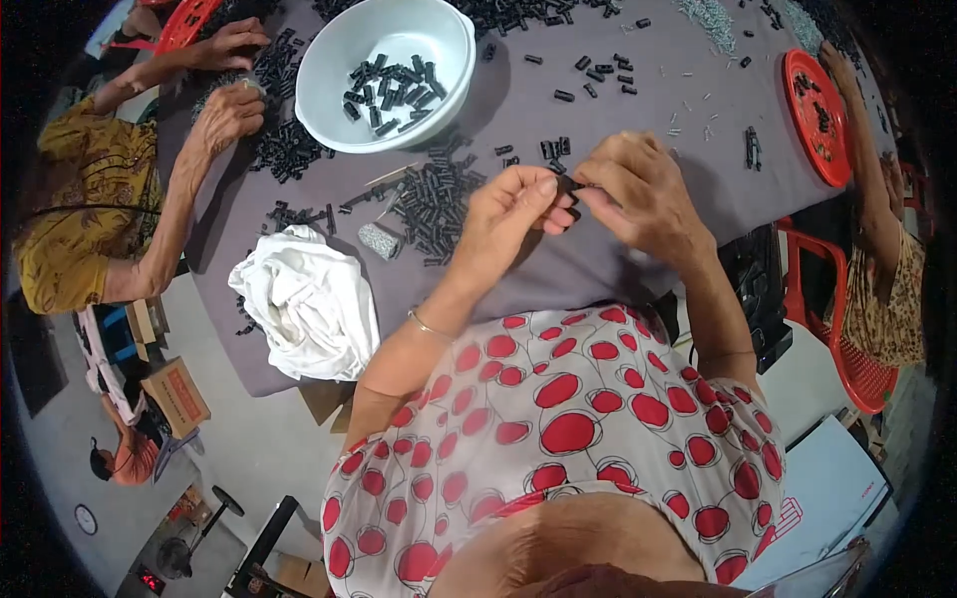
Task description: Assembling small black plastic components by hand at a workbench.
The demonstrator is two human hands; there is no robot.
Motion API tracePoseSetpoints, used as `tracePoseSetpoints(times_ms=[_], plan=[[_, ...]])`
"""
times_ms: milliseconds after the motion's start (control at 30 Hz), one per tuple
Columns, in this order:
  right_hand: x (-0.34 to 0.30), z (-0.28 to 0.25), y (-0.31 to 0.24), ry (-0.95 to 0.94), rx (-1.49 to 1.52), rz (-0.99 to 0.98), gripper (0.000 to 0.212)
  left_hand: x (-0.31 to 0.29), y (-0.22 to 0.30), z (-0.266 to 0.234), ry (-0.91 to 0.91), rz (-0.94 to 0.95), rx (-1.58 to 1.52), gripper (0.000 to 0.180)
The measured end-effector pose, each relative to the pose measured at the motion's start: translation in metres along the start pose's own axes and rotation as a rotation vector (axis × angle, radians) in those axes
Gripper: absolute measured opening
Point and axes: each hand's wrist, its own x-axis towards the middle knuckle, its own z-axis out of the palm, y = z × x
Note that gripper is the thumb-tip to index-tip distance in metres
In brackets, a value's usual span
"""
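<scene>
Right between the two sets of fingertips, over the grey cloth (598,269), sits one small black part (570,186), and that's basically the whole action here. The left hand (508,214) has thumb and forefinger pinched shut on it from the left side, other fingers curled loosely under. The right hand (638,189) meets it from the right, fingertips closed in on the same part, so both hands touch it and each other. Too small to tell exactly how the part is shaped, it just looks like a short dark tube or clip.

Just left of the hands there's a pile of black parts (434,204) on the cloth, with a little grey roll (379,240) beside it. Up from that is a white bowl (387,70) with a handful of the same black parts in it. More loose ones are scattered near the top edge and a few just above the right hand. A crumpled white rag (309,299) hangs off the near-left edge of the table.

Another person in a yellow patterned top sits on the left, a hand (227,112) resting on their own heap of black parts. On the far right there's a red tray (814,115) and someone else's arm beside it.
</scene>
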Motion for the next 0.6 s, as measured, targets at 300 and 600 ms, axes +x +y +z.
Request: tracePoseSetpoints(times_ms=[300,600], plan=[[-0.008,-0.002,-0.006,-0.017,-0.011,-0.028,0.025,0.000,0.003,0.001,-0.102,-0.039,0.060,0.025],[-0.010,-0.003,-0.014,-0.051,0.019,-0.100,0.013,-0.004,0.016,-0.001,-0.173,-0.163,0.228,0.014]])
